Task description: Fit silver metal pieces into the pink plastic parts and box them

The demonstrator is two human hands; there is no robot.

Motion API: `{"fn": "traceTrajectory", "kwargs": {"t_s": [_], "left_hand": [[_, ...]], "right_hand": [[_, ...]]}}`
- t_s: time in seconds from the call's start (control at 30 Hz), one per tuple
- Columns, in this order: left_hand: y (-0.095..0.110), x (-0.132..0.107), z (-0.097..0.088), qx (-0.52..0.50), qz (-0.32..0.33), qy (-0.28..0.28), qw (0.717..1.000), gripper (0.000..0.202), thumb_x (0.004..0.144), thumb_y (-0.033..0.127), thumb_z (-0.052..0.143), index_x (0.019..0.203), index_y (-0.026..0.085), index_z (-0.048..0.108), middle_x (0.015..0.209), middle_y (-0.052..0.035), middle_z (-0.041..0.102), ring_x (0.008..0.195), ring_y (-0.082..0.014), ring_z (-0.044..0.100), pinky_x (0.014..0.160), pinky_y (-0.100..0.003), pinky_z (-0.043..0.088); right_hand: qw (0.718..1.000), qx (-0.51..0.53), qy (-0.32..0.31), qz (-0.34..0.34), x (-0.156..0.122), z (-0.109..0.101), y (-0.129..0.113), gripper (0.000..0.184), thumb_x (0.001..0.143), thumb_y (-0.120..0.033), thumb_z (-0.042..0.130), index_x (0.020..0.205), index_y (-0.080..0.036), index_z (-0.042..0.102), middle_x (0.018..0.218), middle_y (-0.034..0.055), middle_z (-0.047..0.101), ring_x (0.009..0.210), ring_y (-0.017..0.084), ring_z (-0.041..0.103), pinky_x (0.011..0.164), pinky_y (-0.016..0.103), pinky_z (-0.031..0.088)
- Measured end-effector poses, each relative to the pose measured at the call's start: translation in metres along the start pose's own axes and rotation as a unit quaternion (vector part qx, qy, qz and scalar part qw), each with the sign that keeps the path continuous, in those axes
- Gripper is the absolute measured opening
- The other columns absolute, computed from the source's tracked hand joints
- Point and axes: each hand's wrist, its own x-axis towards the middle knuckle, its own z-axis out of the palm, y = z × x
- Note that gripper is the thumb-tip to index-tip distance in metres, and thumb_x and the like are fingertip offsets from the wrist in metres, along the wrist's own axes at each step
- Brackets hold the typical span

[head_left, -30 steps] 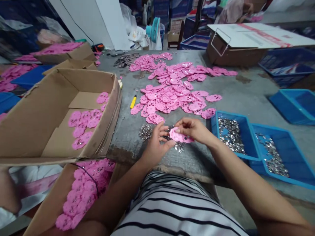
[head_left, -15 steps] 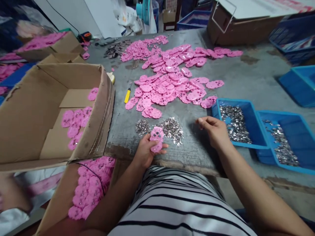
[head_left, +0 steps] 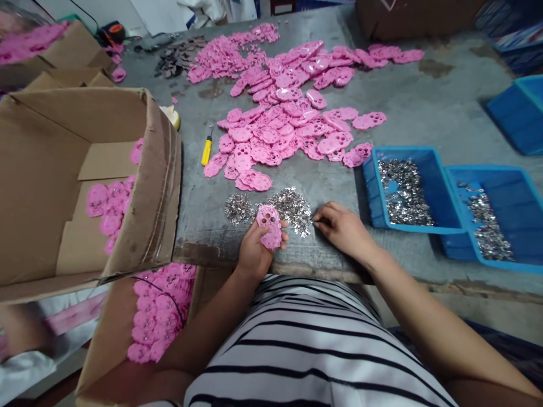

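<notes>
— From the head camera, what do we see in our hands?

— Our left hand (head_left: 253,252) is clamped around one pink plastic piece (head_left: 270,226), holding it up at the near edge of the table (head_left: 424,113). Our right hand (head_left: 344,229) rests on the table with its fingertips pinched together at the edge of the small metal parts pile (head_left: 288,208).

— And around them?

— The heap of pink pieces (head_left: 288,113) spreads across the middle of the table, a yellow tool (head_left: 206,151) beside it. Two blue trays (head_left: 407,192) of metal parts sit toward the right edge, and a cardboard box (head_left: 85,186) holding pink pieces sits at the left edge.

— Any writing or labels?

— None that we can read anywhere.
</notes>
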Motion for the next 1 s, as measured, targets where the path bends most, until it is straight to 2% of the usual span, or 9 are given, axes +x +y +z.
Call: {"fn": "traceTrajectory", "kwargs": {"t_s": [0.13, 0.23, 0.47, 0.57, 0.63, 0.7, 0.8, 0.9, 1.0], "left_hand": [[-0.001, 0.001, 0.004, -0.017, -0.017, -0.025, 0.999, 0.032, 0.082, 0.045, 0.049, 0.093, 0.015, 0.054, 0.074, -0.0071, 0.067, 0.056, -0.0156, 0.059, 0.047, -0.025, 0.041], [-0.001, 0.001, 0.005, -0.011, -0.012, -0.039, 0.999, 0.04, 0.085, 0.052, 0.043, 0.094, 0.015, 0.055, 0.076, -0.0078, 0.068, 0.057, -0.0165, 0.06, 0.047, -0.025, 0.041], [-0.006, 0.0, 0.005, 0.019, -0.014, -0.047, 0.999, 0.045, 0.082, 0.058, 0.046, 0.094, 0.015, 0.055, 0.078, -0.0074, 0.068, 0.057, -0.0148, 0.06, 0.046, -0.024, 0.041], [-0.006, -0.001, 0.005, 0.063, 0.016, -0.066, 0.996, 0.033, 0.076, 0.045, 0.057, 0.093, 0.018, 0.048, 0.078, -0.0042, 0.068, 0.052, -0.0128, 0.058, 0.043, -0.023, 0.038], [-0.002, -0.002, 0.002, 0.119, 0.033, -0.079, 0.989, 0.028, 0.07, 0.029, 0.061, 0.089, 0.021, 0.043, 0.069, 0.0011, 0.067, 0.045, -0.0102, 0.054, 0.044, -0.021, 0.037], [0.007, -0.004, -0.001, 0.186, 0.031, -0.097, 0.977, 0.025, 0.068, 0.021, 0.06, 0.086, 0.021, 0.043, 0.061, 0.004, 0.064, 0.043, -0.0087, 0.051, 0.046, -0.02, 0.038], [0.021, -0.008, -0.006, 0.288, 0.022, -0.124, 0.949, 0.016, 0.073, 0.024, 0.06, 0.086, 0.019, 0.053, 0.056, 0.0034, 0.062, 0.041, -0.0077, 0.047, 0.043, -0.019, 0.035], [0.028, -0.012, -0.006, 0.357, 0.049, -0.111, 0.926, 0.017, 0.072, 0.022, 0.063, 0.088, 0.016, 0.063, 0.051, 0.0047, 0.058, 0.04, -0.007, 0.046, 0.041, -0.018, 0.032], [0.027, -0.011, -0.001, 0.328, 0.078, -0.068, 0.939, 0.03, 0.067, 0.019, 0.067, 0.096, 0.016, 0.062, 0.054, 0.0061, 0.058, 0.04, -0.0073, 0.05, 0.04, -0.018, 0.033]], "right_hand": [[0.996, -0.085, 0.018, -0.001, 0.0, 0.007, -0.001, 0.011, 0.084, -0.023, 0.055, 0.084, -0.02, 0.066, 0.087, 0.0088, 0.062, 0.081, 0.023, 0.058, 0.067, 0.032, 0.043], [0.993, -0.11, 0.031, -0.01, 0.001, 0.011, 0.0, 0.013, 0.085, -0.023, 0.052, 0.08, -0.02, 0.064, 0.085, 0.0097, 0.062, 0.081, 0.024, 0.057, 0.066, 0.033, 0.042], [0.997, 0.05, 0.055, 0.03, 0.001, 0.004, 0.003, 0.008, 0.082, -0.021, 0.052, 0.076, -0.022, 0.057, 0.077, 0.0047, 0.064, 0.07, 0.019, 0.058, 0.065, 0.03, 0.044], [0.995, 0.073, 0.051, 0.052, 0.003, 0.002, 0.002, 0.006, 0.078, -0.02, 0.053, 0.074, -0.022, 0.057, 0.075, 0.0041, 0.065, 0.069, 0.019, 0.058, 0.066, 0.03, 0.043], [0.993, 0.087, 0.05, 0.061, 0.005, 0.002, 0.001, 0.005, 0.077, -0.021, 0.054, 0.074, -0.022, 0.058, 0.077, 0.0046, 0.066, 0.071, 0.02, 0.059, 0.067, 0.031, 0.043], [0.987, 0.131, 0.054, 0.076, 0.006, -0.001, -0.002, 0.005, 0.076, -0.024, 0.055, 0.073, -0.022, 0.059, 0.075, 0.0041, 0.065, 0.069, 0.019, 0.058, 0.065, 0.03, 0.043], [0.954, 0.273, 0.043, 0.116, 0.007, -0.006, -0.013, 0.013, 0.075, -0.033, 0.058, 0.074, -0.021, 0.06, 0.066, 0.0009, 0.06, 0.058, 0.015, 0.052, 0.056, 0.027, 0.041], [0.917, 0.381, 0.024, 0.114, 0.006, -0.009, -0.029, 0.019, 0.073, -0.038, 0.062, 0.077, -0.02, 0.062, 0.067, -0.0005, 0.059, 0.057, 0.013, 0.051, 0.055, 0.026, 0.041], [0.914, 0.396, 0.013, 0.084, 0.006, -0.008, -0.04, 0.017, 0.073, -0.035, 0.062, 0.077, -0.019, 0.063, 0.069, 0.0002, 0.061, 0.064, 0.014, 0.054, 0.062, 0.026, 0.044]]}}
